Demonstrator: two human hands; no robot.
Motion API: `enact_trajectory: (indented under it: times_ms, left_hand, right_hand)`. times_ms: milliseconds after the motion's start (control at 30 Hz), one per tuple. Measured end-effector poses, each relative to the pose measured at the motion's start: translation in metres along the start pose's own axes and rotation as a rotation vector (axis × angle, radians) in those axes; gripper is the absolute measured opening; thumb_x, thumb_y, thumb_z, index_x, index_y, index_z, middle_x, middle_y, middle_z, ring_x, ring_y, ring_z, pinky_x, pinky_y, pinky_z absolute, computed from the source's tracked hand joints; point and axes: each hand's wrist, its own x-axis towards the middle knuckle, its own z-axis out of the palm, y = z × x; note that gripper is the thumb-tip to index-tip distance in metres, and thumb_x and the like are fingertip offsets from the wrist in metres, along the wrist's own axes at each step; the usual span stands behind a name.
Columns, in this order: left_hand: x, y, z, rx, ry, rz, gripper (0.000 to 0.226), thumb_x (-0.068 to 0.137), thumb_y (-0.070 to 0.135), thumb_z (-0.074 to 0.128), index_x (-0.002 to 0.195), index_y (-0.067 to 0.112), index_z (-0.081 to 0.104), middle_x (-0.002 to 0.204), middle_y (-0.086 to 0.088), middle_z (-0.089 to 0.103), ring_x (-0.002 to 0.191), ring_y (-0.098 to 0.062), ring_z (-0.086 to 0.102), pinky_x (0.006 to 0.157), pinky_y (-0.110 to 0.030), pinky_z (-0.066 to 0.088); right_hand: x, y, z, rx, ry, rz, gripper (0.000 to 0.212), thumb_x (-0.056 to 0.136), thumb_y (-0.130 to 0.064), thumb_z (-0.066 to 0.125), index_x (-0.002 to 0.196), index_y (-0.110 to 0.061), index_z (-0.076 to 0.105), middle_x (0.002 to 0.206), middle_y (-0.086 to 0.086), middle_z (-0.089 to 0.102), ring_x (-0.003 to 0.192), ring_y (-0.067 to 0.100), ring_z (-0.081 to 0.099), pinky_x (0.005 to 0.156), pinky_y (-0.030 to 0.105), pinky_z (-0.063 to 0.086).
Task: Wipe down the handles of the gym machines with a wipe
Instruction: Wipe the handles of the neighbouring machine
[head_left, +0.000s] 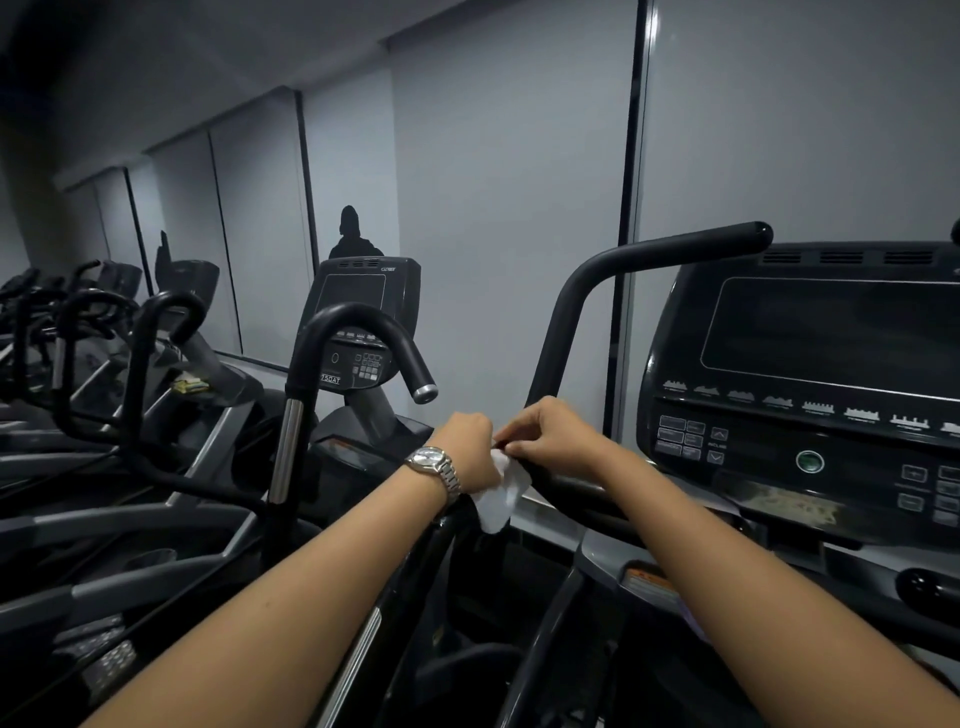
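Fingers (514, 432) of my right hand (553, 436) and left hand (467, 449) curl in, pinching the wipe (501, 493) between them. It hangs just below, beside the treadmill handle (566, 322). I judge I'm readying it; next, wrap the bar and slide upward.

The middle console (363, 358) reads "750AT"; button labels on the near console (810, 415) are too blurred.
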Motion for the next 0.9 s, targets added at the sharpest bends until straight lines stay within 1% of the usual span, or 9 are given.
enact_trajectory:
  times_ms: [233, 300, 367, 433, 500, 567, 633, 800, 900]
  left_hand:
    - [-0.001, 0.018, 0.012, 0.029, 0.105, -0.095, 0.011, 0.084, 0.015, 0.062, 0.09, 0.008, 0.055, 0.091, -0.009, 0.061, 0.09, -0.029, 0.064, 0.065, -0.031, 0.045]
    - [-0.004, 0.025, 0.013, 0.097, 0.138, -0.103, 0.011, 0.089, 0.01, 0.055, 0.098, 0.007, 0.06, 0.098, -0.009, 0.064, 0.093, -0.029, 0.065, 0.066, -0.032, 0.045]
    - [-0.013, 0.031, 0.014, 0.183, 0.133, -0.092, 0.016, 0.09, 0.006, 0.051, 0.102, 0.007, 0.061, 0.101, -0.008, 0.065, 0.096, -0.03, 0.064, 0.066, -0.032, 0.044]
    - [-0.024, 0.033, 0.014, 0.268, 0.139, -0.086, 0.02, 0.09, 0.001, 0.047, 0.103, 0.006, 0.061, 0.095, -0.008, 0.063, 0.096, -0.028, 0.064, 0.065, -0.031, 0.041]
    - [-0.035, 0.03, 0.016, 0.362, 0.151, -0.076, 0.024, 0.089, -0.004, 0.046, 0.105, 0.007, 0.06, 0.091, -0.008, 0.06, 0.097, -0.026, 0.064, 0.063, -0.031, 0.042]
    - [-0.043, 0.029, 0.02, 0.427, 0.14, -0.057, 0.027, 0.088, -0.006, 0.046, 0.107, 0.007, 0.061, 0.097, -0.007, 0.062, 0.099, -0.027, 0.063, 0.067, -0.033, 0.047]
    - [-0.045, 0.032, 0.025, 0.453, 0.101, -0.041, 0.027, 0.088, -0.006, 0.046, 0.108, 0.006, 0.061, 0.108, -0.008, 0.064, 0.103, -0.03, 0.062, 0.075, -0.036, 0.052]
    - [-0.021, 0.046, 0.038, 0.455, 0.03, 0.003, 0.031, 0.087, -0.007, 0.047, 0.113, 0.002, 0.062, 0.113, -0.013, 0.063, 0.105, -0.036, 0.06, 0.082, -0.046, 0.052]
    - [-0.017, 0.05, 0.052, 0.581, 0.075, 0.013, 0.034, 0.089, -0.009, 0.041, 0.118, -0.007, 0.058, 0.112, -0.025, 0.06, 0.102, -0.041, 0.058, 0.079, -0.043, 0.046]
  right_hand:
    - [0.004, -0.001, 0.004, -0.215, 0.035, -0.006, 0.023, 0.082, 0.002, 0.062, 0.091, -0.012, 0.077, 0.083, 0.001, 0.075, 0.073, 0.008, 0.065, 0.071, 0.019, 0.052]
    - [-0.003, -0.007, 0.0, -0.229, 0.017, -0.009, 0.034, 0.081, 0.007, 0.054, 0.067, -0.017, 0.074, 0.058, -0.001, 0.057, 0.053, 0.003, 0.043, 0.058, 0.019, 0.041]
    - [-0.01, -0.013, -0.003, -0.238, -0.012, 0.019, 0.044, 0.079, 0.011, 0.047, 0.057, -0.023, 0.067, 0.055, 0.0, 0.044, 0.049, 0.005, 0.029, 0.055, 0.021, 0.031]
    - [-0.01, -0.01, -0.004, -0.257, -0.053, 0.031, 0.043, 0.08, 0.012, 0.045, 0.086, -0.017, 0.077, 0.066, -0.001, 0.059, 0.054, 0.004, 0.042, 0.056, 0.017, 0.034]
    - [-0.007, -0.008, -0.002, -0.278, -0.07, 0.045, 0.044, 0.085, 0.008, 0.047, 0.11, -0.018, 0.072, 0.099, 0.0, 0.072, 0.083, 0.011, 0.063, 0.071, 0.017, 0.044]
    - [-0.005, -0.006, -0.001, -0.268, -0.074, 0.056, 0.044, 0.087, 0.005, 0.048, 0.116, -0.021, 0.069, 0.119, -0.001, 0.067, 0.109, 0.018, 0.061, 0.092, 0.022, 0.047]
    - [-0.004, -0.004, -0.001, -0.266, -0.075, 0.052, 0.045, 0.088, 0.005, 0.047, 0.117, -0.02, 0.068, 0.124, -0.001, 0.065, 0.116, 0.018, 0.058, 0.098, 0.02, 0.042]
    - [-0.003, -0.001, -0.001, -0.254, -0.078, 0.035, 0.038, 0.089, 0.002, 0.054, 0.118, -0.018, 0.068, 0.116, 0.004, 0.069, 0.101, 0.009, 0.062, 0.083, 0.013, 0.037]
    - [-0.001, 0.001, -0.001, -0.259, -0.08, 0.032, 0.031, 0.091, -0.007, 0.057, 0.115, -0.022, 0.07, 0.091, -0.005, 0.073, 0.078, 0.004, 0.059, 0.077, 0.017, 0.04]
